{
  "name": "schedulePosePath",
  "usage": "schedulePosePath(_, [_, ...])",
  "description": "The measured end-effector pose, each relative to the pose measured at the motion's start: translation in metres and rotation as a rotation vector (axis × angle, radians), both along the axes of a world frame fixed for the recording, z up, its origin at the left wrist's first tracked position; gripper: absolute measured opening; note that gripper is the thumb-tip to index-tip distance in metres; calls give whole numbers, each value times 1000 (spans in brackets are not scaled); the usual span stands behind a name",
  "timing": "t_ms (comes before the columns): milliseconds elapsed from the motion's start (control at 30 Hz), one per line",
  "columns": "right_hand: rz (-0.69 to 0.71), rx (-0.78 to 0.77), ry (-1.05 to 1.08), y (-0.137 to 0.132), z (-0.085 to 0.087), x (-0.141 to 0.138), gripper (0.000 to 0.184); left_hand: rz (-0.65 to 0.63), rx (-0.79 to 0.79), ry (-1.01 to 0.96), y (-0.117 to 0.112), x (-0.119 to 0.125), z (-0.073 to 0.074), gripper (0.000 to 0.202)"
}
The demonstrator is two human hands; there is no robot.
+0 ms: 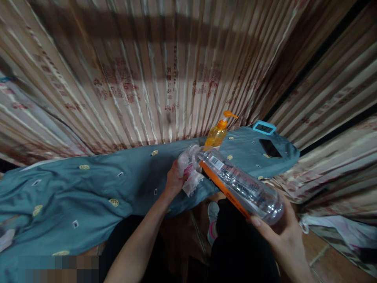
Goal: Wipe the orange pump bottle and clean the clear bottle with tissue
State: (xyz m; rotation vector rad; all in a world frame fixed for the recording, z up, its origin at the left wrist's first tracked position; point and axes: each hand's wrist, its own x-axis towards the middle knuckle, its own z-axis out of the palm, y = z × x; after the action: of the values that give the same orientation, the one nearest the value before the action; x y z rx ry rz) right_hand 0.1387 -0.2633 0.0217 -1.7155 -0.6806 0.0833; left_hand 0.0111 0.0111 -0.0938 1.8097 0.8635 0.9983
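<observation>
My right hand (282,230) is wrapped round the base of a large clear plastic bottle (244,184) with an orange label. The bottle lies tilted in the air, its neck end towards my left hand (176,177). That hand is closed on a crumpled, whitish translucent plastic wrapper (192,182) with a pink patch, right at the bottle's neck. Whether the wrapper touches the bottle's mouth I cannot tell. Just behind stands an orange pump bottle (216,135), upright with its spout pointing right, its lower part partly hidden by the clear bottle.
A blue-green patterned cloth (135,177) covers the long surface before me. At its right end are a light-blue digital clock (264,127) and a dark phone (270,148). A pleated, printed curtain (141,78) hangs close behind. My shoe (212,222) shows on the tiled floor below.
</observation>
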Motion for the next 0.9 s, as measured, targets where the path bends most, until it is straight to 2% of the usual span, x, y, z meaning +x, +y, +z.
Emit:
schedulePosePath(400, [-28, -34, 63, 0, 4, 0, 91, -11, -11, 4, 0, 0, 3, 54])
schedulePosePath(900, [-29, -24, 40, 2, 5, -2, 87, -19, 8, -23, -3, 1, 5, 51])
